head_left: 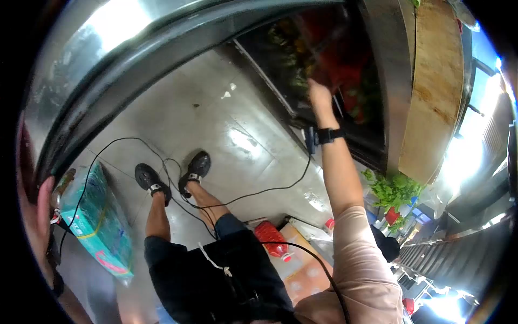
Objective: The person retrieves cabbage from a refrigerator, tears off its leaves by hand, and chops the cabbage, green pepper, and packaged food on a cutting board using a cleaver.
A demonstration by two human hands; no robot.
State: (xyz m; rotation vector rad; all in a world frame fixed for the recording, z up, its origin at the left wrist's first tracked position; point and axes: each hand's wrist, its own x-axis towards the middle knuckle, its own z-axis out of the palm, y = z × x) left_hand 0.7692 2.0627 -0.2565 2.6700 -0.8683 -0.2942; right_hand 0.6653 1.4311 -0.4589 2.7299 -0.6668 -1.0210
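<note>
At the left edge, my left hand grips the edge of an open metal fridge door with a black rubber seal, its thumb lying along the inner side. My right hand, with a black strap on the wrist, reaches into the dark fridge compartment. Beside its fingers hangs a red plastic bag, and green and yellowish vegetables lie to the left of it. Shadow and blur hide the fingertips, so I cannot tell whether they hold anything.
A teal plastic-wrapped pack stands on the tiled floor at left. Black cables loop around my legs. A red-filled bottle lies near a carton. Leafy greens and a wooden board are at right.
</note>
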